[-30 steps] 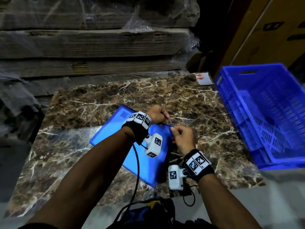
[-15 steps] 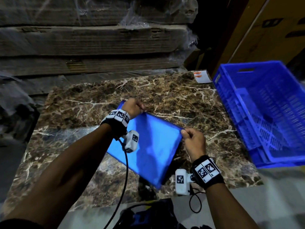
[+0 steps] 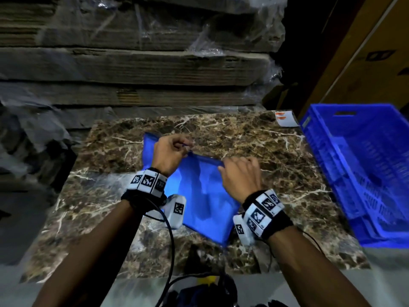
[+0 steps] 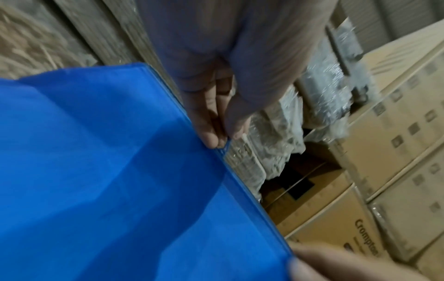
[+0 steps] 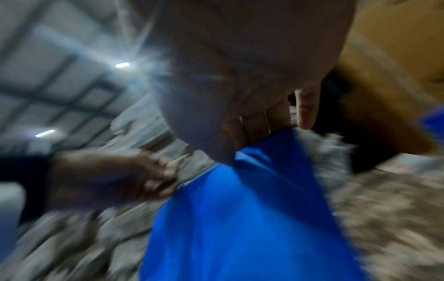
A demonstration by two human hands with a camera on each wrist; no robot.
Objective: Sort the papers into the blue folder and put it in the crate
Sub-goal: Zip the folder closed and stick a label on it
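We pinch blue folder (image 3: 199, 196) top edge w/ left hand (image 3: 170, 151) & right hand (image 3: 241, 173), closing it; next: lift into crate (image 3: 365, 165) right of folder.

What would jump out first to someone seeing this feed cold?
The blue folder in the middle of the marble table, held up by its top edge: the left hand pinches it near the middle, and the right hand grips the right end. Next comes the big blue crate at the table's right side. Behind the table, a stack of plastic-wrapped cardboard fills the background.
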